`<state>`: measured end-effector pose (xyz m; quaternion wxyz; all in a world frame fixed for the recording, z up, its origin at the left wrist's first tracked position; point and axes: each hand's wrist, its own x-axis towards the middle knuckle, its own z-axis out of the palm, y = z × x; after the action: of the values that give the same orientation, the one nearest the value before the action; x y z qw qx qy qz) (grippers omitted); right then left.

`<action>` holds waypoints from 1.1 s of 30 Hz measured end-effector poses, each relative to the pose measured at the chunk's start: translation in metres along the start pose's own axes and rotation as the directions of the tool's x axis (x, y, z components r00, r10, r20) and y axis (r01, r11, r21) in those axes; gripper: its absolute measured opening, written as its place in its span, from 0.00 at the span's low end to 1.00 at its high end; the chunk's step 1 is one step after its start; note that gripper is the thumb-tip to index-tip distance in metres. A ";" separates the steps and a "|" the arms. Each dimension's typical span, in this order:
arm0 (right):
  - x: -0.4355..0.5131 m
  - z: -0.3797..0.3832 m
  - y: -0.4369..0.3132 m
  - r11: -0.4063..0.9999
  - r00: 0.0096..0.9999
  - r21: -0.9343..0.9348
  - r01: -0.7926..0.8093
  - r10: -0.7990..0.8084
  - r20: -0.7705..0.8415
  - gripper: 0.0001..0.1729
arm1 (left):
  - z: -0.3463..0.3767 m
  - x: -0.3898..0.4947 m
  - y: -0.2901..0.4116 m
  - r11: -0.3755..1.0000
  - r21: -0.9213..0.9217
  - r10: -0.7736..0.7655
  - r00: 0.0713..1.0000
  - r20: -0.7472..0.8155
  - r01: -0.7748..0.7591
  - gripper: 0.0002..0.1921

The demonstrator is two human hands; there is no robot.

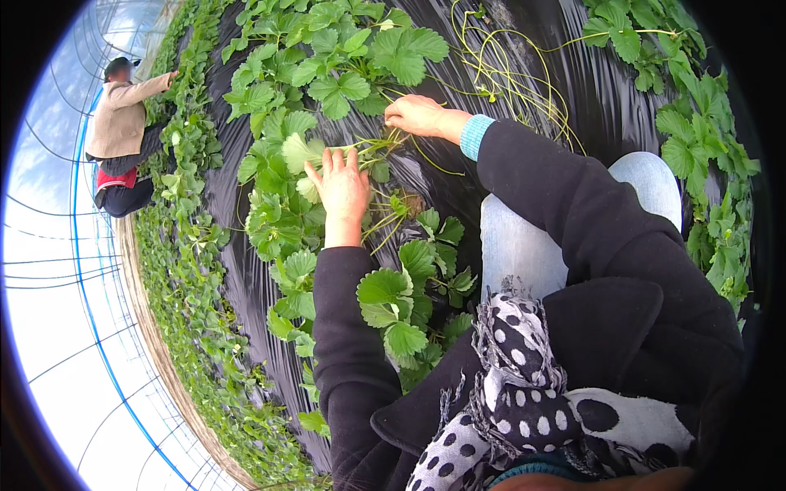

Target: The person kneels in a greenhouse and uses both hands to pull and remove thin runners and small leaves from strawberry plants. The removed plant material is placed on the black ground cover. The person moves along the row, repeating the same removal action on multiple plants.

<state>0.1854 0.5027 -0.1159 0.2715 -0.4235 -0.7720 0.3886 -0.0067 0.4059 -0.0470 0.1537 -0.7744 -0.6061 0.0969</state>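
My left hand (345,191) rests with spread fingers against the leaves of a strawberry plant (304,153), some turned to show their pale undersides. Bare leaf stalks (384,146) fan out from the plant's crown between my two hands. Just above those stalks is my right hand (424,115), its thumb and fingertips drawn together. Whether a stalk or runner is pinched in them cannot be made out. Black plastic mulch film (445,190) covers the bed beneath. Another strawberry plant (402,294) grows beside my left forearm.
Loose strawberry runners (509,67) lie tangled on the film beyond my right hand. Another strawberry row (700,141) runs along the right, past my bent knee (648,181). At far left, a person (120,116) reaches into a row near the greenhouse wall (80,294).
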 end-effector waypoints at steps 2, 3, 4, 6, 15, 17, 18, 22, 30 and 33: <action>-0.004 0.011 -0.003 0.970 0.990 -0.209 0.124 -0.107 0.094 0.15 | 0.000 0.001 -0.001 1.000 -0.001 0.000 1.000 0.001 0.000 0.25; -0.005 0.016 -0.004 0.951 0.979 -0.282 0.126 -0.072 0.192 0.17 | 0.000 0.000 -0.001 1.000 -0.002 -0.001 1.000 0.000 0.001 0.25; -0.007 0.023 -0.006 0.956 0.978 -0.283 0.076 -0.016 0.210 0.19 | 0.000 0.000 -0.001 1.000 0.001 -0.001 1.000 -0.004 0.001 0.25; -0.008 0.031 -0.007 0.935 0.993 -0.336 0.112 -0.091 0.077 0.15 | -0.001 -0.002 -0.002 1.000 0.001 -0.013 1.000 0.005 0.013 0.25; 0.001 0.044 -0.004 0.872 0.992 -0.474 0.121 -0.091 0.086 0.11 | -0.001 -0.002 -0.001 0.998 0.062 0.000 0.999 -0.049 0.003 0.26; 0.001 0.045 -0.005 0.883 0.985 -0.440 0.164 -0.120 0.125 0.10 | -0.001 -0.003 -0.001 0.999 0.051 -0.003 0.999 -0.042 0.005 0.26; 0.002 0.044 -0.006 0.889 0.982 -0.425 0.171 -0.116 0.152 0.10 | -0.001 -0.003 -0.001 0.999 0.038 -0.006 1.000 -0.031 0.007 0.25; 0.003 0.040 -0.006 0.948 0.981 -0.317 -0.005 0.067 0.184 0.11 | -0.001 -0.002 0.000 1.000 0.025 -0.005 1.000 -0.024 0.005 0.25; 0.011 0.040 0.026 0.992 0.966 0.118 -0.041 0.009 0.260 0.10 | -0.005 -0.002 0.001 1.000 -0.027 -0.012 0.999 -0.038 0.011 0.25; 0.004 0.035 0.030 0.973 0.961 0.223 -0.054 -0.010 0.278 0.10 | -0.003 -0.005 -0.003 0.998 -0.057 -0.014 1.000 -0.025 0.012 0.25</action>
<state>0.1703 0.5037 -0.1593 0.2034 -0.3396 -0.7477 0.5332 -0.0095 0.4012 -0.0437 0.1400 -0.7757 -0.6115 0.0687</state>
